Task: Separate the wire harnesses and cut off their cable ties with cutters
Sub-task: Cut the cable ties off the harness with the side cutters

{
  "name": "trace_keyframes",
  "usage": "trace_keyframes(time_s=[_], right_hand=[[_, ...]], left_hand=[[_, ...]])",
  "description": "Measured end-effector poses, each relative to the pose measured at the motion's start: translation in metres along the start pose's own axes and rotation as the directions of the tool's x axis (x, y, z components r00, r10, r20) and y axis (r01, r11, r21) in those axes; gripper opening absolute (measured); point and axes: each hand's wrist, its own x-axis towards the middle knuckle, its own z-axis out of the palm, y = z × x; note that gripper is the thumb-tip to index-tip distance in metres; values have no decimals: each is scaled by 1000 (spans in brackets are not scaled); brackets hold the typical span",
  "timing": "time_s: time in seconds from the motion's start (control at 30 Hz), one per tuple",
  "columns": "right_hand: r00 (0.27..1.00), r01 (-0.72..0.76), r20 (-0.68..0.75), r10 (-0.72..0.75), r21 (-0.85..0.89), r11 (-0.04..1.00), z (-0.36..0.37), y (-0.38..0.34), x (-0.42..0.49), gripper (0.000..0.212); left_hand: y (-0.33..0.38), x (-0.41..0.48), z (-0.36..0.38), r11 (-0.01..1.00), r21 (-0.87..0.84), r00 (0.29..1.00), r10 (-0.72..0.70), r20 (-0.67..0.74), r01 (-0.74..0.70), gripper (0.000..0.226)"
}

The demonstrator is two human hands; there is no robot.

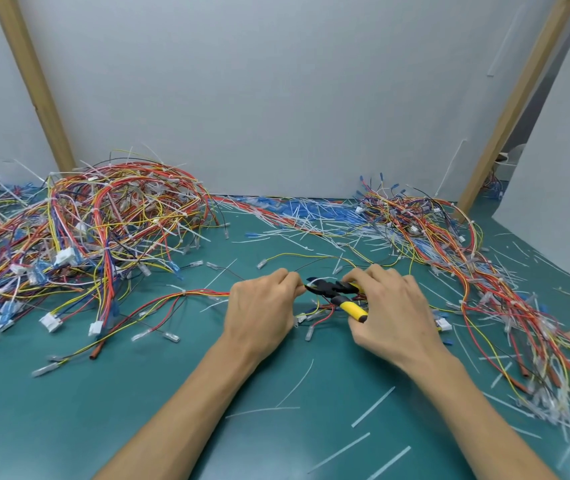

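My left hand grips a wire harness of red, yellow and black wires that trails left across the green mat. My right hand grips the yellow-handled cutters. Their black jaws point left and meet the harness just beside my left fingers, at a white cable tie. Whether the jaws have closed on the tie cannot be told. More of the same harness lies bunched under my right hand.
A big tangled pile of harnesses fills the left of the mat. Another pile of harnesses runs down the right side. Cut white cable ties lie scattered at the back and front right. A white wall with wooden posts stands behind.
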Motion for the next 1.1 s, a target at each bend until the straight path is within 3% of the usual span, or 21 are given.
trace_keyframes(time_s=[0.4, 0.6, 0.87, 1.1], right_hand=[[996, -31, -78, 34, 35, 999, -9, -1, 0, 30], [997, 2, -76, 6, 98, 995, -8, 3, 0, 62], [996, -93, -5, 93, 58, 994, 2, 1, -2, 72], [996, -84, 10, 84, 32, 996, 5, 1, -1, 75]], left_hand=[[-2, -1, 5, 999, -3, 999, -34, 16, 34, 15], [-4, -3, 8, 994, -60, 996, -89, 30, 91, 14], [-5, -5, 10, 989, -76, 983, -112, 145, 124, 26], [-7, -5, 9, 980, -108, 964, -138, 227, 166, 27]])
